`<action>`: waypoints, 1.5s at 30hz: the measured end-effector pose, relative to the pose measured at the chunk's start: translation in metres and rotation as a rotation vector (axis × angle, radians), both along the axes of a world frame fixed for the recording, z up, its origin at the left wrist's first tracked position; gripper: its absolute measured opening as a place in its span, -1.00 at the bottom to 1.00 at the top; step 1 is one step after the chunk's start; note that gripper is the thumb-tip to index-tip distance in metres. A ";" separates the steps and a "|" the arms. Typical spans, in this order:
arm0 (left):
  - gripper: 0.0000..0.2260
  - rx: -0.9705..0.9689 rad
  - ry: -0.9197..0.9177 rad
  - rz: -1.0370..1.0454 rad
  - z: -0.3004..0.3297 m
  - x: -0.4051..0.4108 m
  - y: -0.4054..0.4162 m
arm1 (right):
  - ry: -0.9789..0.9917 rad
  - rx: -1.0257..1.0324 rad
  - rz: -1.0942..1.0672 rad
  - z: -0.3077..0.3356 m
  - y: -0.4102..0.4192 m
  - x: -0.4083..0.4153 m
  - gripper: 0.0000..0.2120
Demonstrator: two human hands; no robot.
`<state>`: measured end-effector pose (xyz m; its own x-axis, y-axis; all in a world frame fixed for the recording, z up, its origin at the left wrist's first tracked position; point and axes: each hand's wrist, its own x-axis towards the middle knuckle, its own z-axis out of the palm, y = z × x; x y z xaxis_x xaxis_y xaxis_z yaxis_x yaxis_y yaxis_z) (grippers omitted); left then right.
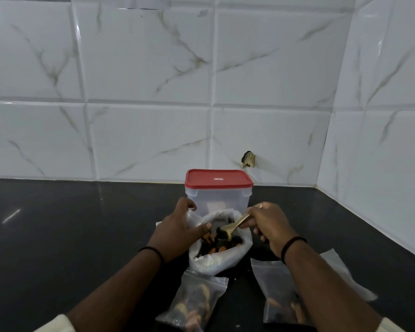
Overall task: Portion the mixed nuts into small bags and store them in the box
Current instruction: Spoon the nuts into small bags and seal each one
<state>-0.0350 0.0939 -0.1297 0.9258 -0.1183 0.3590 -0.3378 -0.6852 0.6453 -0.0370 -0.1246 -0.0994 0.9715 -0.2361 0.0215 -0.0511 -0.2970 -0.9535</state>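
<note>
The right hand (268,226) is gripping a small wooden spoon (235,225) and dipping its bowl into the mixed nuts (222,245) heaped in the large white bag (216,259), which is sitting on the dark counter (58,236) just in front of the box (218,195). The left hand (177,230) is pinching the bag's rim, fingers closed on the plastic, holding the mouth wide. To scoop well, the spoon should be coming up level and moderately loaded while the left hand is keeping the rim taut so nothing is spilling over it. Two small bags are lying nearer the person: one (197,305) by the left forearm and one (278,295) partly under the right arm; both seem to be holding nuts, though whether they are sealed is hard to tell. The box is standing with its red lid (218,179) on, close to the tiled wall (153,92). The counter is lying open to the left, while the wall corner is closing in on the right, so carrying the spoon toward the near side looks easiest.
</note>
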 end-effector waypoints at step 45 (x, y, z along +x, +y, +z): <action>-0.52 -0.234 0.003 0.045 0.001 0.001 -0.004 | -0.546 -0.060 0.214 0.016 0.043 -0.028 -0.95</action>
